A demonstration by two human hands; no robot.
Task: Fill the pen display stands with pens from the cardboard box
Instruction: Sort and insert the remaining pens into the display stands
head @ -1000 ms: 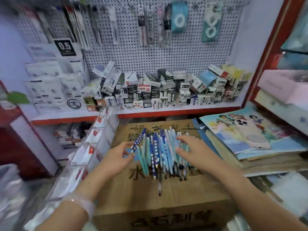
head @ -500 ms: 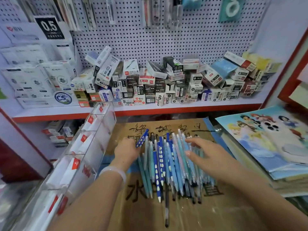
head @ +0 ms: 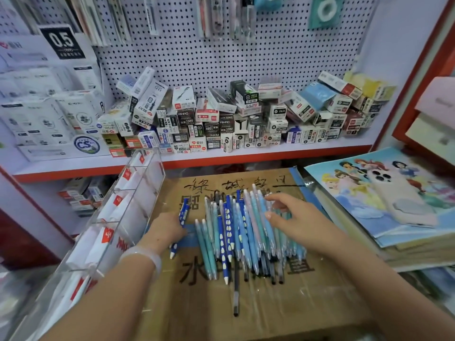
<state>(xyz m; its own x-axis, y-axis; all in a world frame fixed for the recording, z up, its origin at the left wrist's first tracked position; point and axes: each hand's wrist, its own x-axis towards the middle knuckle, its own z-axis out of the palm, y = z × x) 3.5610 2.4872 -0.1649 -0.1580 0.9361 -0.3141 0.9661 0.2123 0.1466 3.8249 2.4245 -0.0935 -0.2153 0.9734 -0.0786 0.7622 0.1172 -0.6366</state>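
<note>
Here, left grip point(head: 170, 228) pinching blue pen point(head: 182, 217), pen pile point(head: 243, 232) beside.

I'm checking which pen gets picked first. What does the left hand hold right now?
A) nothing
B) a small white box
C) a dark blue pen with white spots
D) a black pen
C: the left hand grips a dark blue pen with white spots, apart from the pile of pens.

Left grip point(head: 170, 228) clenched, right grip point(head: 293, 219) spread
</note>
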